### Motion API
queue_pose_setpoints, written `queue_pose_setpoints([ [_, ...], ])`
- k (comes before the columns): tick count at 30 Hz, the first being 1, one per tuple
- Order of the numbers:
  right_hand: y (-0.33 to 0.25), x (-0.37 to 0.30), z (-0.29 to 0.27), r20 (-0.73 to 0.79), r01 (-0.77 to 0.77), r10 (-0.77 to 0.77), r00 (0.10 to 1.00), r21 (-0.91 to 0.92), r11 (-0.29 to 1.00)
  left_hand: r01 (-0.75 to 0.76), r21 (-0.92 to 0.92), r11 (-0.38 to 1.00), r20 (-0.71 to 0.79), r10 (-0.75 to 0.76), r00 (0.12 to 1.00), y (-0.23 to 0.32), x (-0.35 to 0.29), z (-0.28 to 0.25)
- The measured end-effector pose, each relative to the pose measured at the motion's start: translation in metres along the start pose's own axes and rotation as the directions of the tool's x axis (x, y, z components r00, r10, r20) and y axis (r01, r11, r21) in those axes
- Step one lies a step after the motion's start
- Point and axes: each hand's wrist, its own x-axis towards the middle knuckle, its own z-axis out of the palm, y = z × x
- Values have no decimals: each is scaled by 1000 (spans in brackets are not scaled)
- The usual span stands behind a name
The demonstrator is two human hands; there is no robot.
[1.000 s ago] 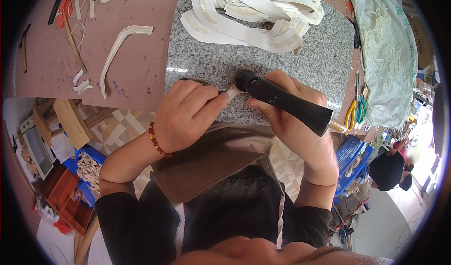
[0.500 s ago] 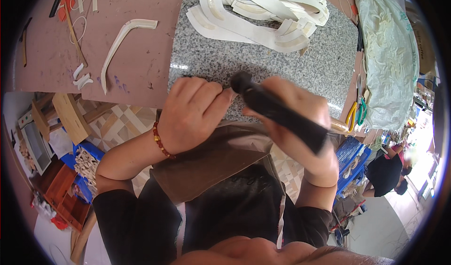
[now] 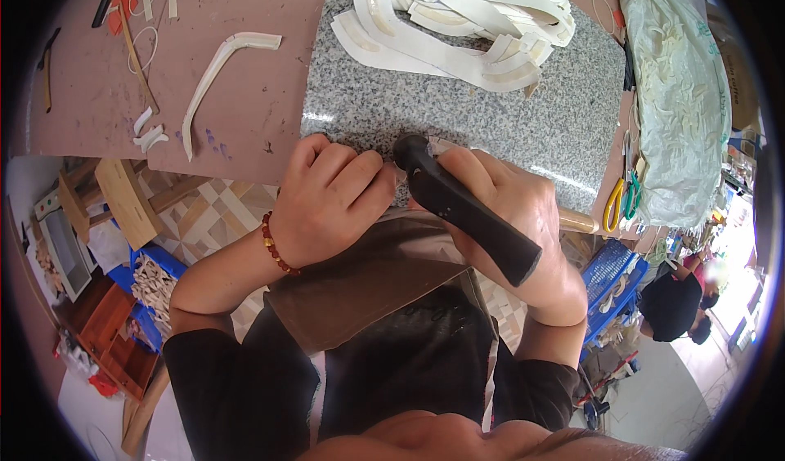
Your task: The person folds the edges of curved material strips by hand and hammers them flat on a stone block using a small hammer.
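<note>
My right hand [image 3: 513, 203] is wrapped round the wooden handle [image 3: 577, 220] of a hammer, whose end pokes out to the right. The hammer's long black head [image 3: 470, 208] lies slantwise in front of that hand, its round face by my left fingertips at the slab's near edge. My left hand [image 3: 331, 199], with a beaded bracelet [image 3: 276, 248] at the wrist, has its fingers bent and pressed together; what they pinch is hidden. A small pale piece [image 3: 441, 145] shows just beyond the hammer head. Below both hands a brown apron [image 3: 368, 297] covers my lap.
A heap of curved white strips [image 3: 482, 20] lies at the far side of the speckled stone slab [image 3: 384, 105]. On the pinkish table [image 3: 98, 69] is one bent strip [image 3: 214, 69]. Scissors [image 3: 613, 203] and a white sack [image 3: 679, 109] are at right. A person [image 3: 670, 306] is beyond.
The hammer, blurred by motion before, now shows sharply, its round face slightly lower and further left. A small pale piece has come into sight beside it. My left hand stays almost in place.
</note>
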Motion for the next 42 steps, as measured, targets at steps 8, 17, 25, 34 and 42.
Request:
queue_pose_setpoints([
  [8,53,-37,-12,-393,-155,326,859,408,900,203,-365,908,97,-180,979,-6,46,-13],
  [17,93,-57,-2,-452,-317,496,741,414,853,-229,-273,934,154,277,948,29,75,36],
  [25,99,-61,3,-505,-237,387,772,336,912,481,-363,798,301,-389,871,-74,39,-99],
  [34,97,-62,3,-516,-357,410,752,202,912,188,-246,951,13,-191,981,-42,89,-25],
  [42,104,-62,14,-573,-199,243,783,140,970,136,-45,990,-55,-138,989,4,125,63],
])
